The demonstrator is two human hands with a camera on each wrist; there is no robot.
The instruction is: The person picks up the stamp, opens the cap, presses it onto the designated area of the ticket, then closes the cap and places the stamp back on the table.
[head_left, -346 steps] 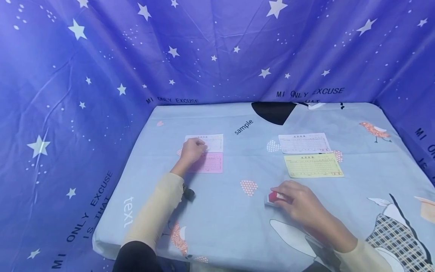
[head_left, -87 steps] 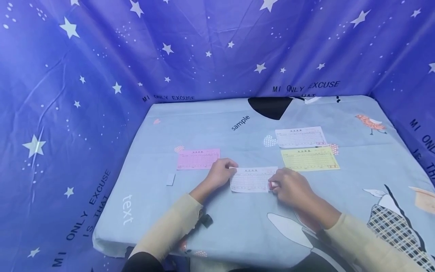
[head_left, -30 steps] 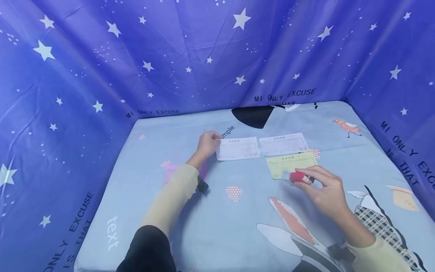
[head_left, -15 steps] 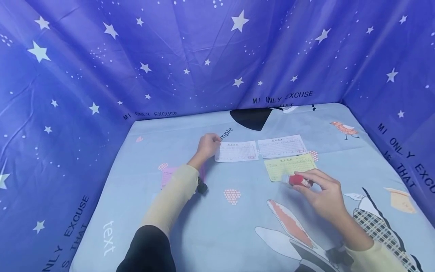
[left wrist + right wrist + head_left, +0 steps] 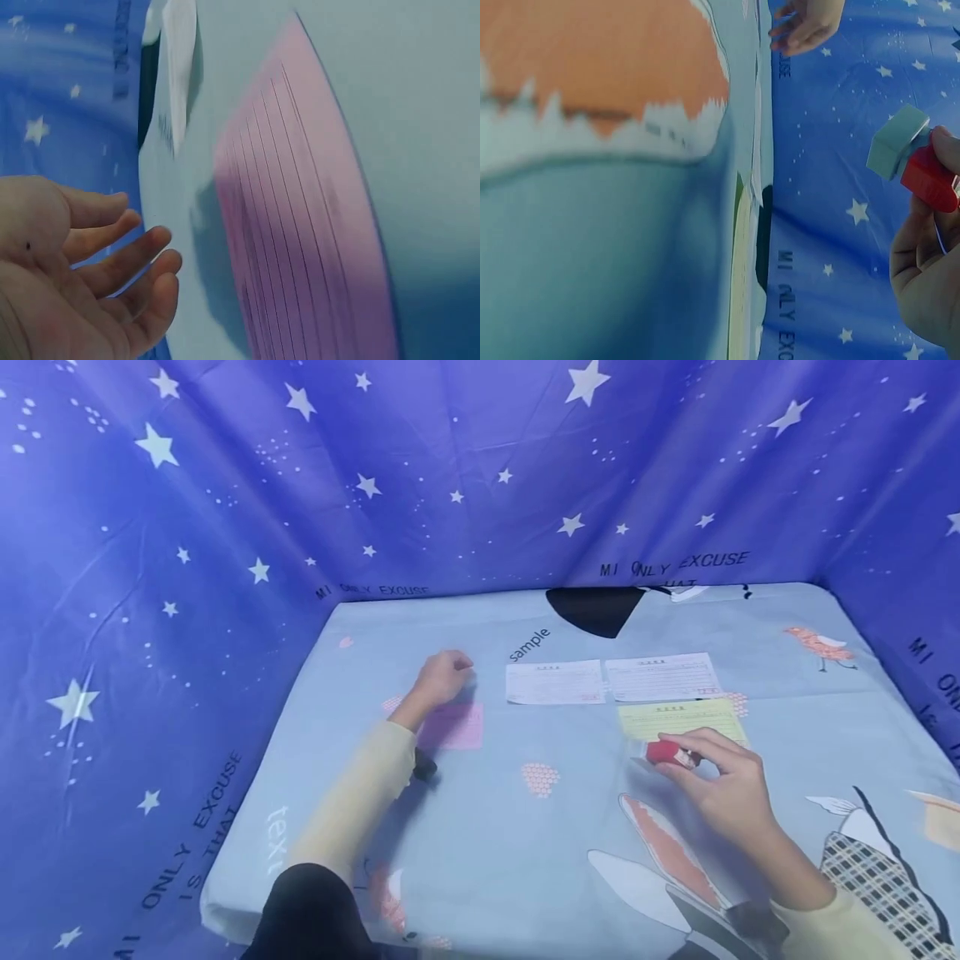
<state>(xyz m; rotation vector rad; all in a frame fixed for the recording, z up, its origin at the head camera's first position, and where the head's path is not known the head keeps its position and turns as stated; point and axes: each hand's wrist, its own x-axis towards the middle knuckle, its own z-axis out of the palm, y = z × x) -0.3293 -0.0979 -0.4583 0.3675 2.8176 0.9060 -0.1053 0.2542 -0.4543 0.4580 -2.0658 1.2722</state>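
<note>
My left hand (image 5: 442, 677) hovers just beyond the pink form slip (image 5: 461, 727), partly over it, fingers loosely bent and holding nothing. The left wrist view shows its palm and bare fingertips (image 5: 161, 236) beside the ruled pink slip. Between thumb and fingers, my right hand (image 5: 727, 781) holds a red stamp (image 5: 667, 753) with a pale grey block at its end, raised over the yellow form slip (image 5: 637, 720) and covering part of it. One white form slip (image 5: 555, 683) lies to the right of the left hand, close beside a second white slip (image 5: 662, 677).
A pale blue printed cloth (image 5: 480, 835) covers the table, its left edge dropping off near the left sleeve. Purple-blue star curtains (image 5: 465, 485) stand around the back and sides. A dark device (image 5: 424, 766) sits at the left wrist.
The white slip went from above the pink slip to the middle, where the stamp met its right corner, then beside the other white slip. My left hand has let it go and moved left.
</note>
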